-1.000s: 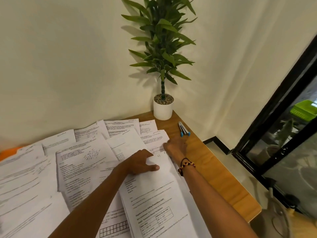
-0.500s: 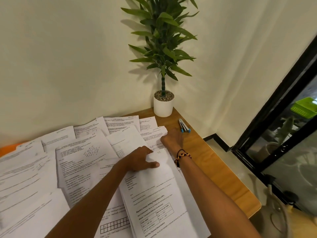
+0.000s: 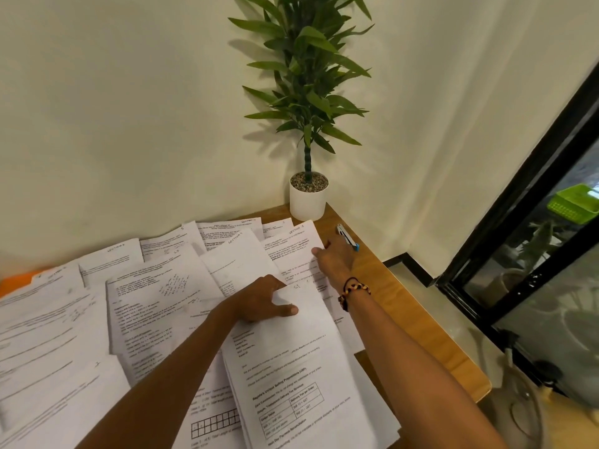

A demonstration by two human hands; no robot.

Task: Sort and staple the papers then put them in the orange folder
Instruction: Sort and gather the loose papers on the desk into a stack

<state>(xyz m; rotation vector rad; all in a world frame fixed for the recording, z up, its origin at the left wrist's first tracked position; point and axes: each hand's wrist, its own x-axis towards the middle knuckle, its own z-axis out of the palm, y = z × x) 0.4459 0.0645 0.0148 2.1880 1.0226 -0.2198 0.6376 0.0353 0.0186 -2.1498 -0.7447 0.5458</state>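
Observation:
Printed papers (image 3: 155, 296) are spread over the wooden desk (image 3: 411, 306). A thick stack of papers (image 3: 304, 371) lies near me, right of centre. My left hand (image 3: 259, 299) grips the stack's top-left corner, thumb on the top sheet and fingers tucked under its edge. My right hand (image 3: 334, 257), a beaded bracelet on its wrist, reaches out over a sheet marked "Section 3" (image 3: 295, 244), fingers extended, the fingertips right beside the silver stapler with a blue end (image 3: 347, 238). A corner of the orange folder (image 3: 16, 281) shows under sheets at the far left.
A potted plant in a white pot (image 3: 308, 199) stands in the desk's back corner, just behind the stapler. The desk's right edge (image 3: 460, 361) drops off to the floor. A black-framed glass door (image 3: 518, 228) lies to the right.
My right hand has slid forward across the papers to the stapler. My left hand has kept its hold on the stack. The view has tilted slightly.

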